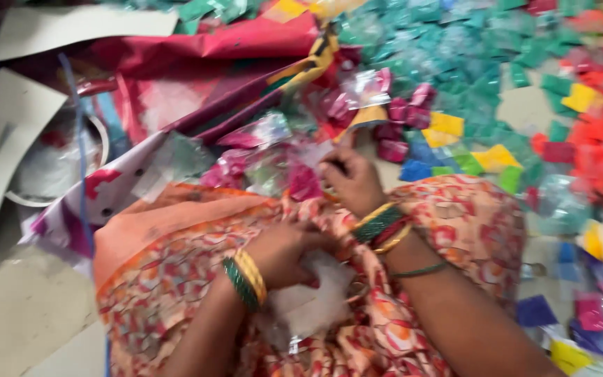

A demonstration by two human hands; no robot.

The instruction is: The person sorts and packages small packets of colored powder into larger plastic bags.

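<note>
Right hand (349, 180): pinching pink packet (304, 183), just left of it | Left hand (289, 253): closed on white wad (312, 300) in lap, near | Loose packets (455, 98): far right on floor; right hand nearer.

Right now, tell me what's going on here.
A person sits on the floor with patterned orange cloth over the lap. The left hand rests on a clear plastic bag in the lap. The right hand reaches into a heap of small coloured packets spread in front; the blur hides what it grips. A round bowl sits to the left.
</note>
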